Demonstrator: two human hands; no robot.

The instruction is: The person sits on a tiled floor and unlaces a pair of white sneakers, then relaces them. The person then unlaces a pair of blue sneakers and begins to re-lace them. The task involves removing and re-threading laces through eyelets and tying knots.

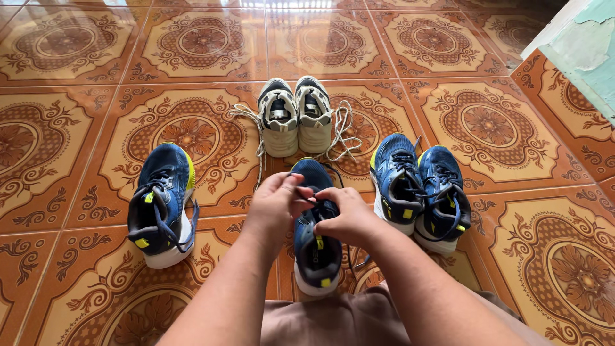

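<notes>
A navy sneaker with yellow tabs stands on the floor right in front of me, toe pointing away. My left hand and my right hand meet over its tongue, each pinching dark laces between the fingers. The hands hide most of the lacing. The shoe's heel is toward my lap.
A matching navy sneaker lies at the left. A blue pair stands at the right. A beige and grey pair with loose white laces sits farther away. The floor is orange patterned tile; a pale green wall is at top right.
</notes>
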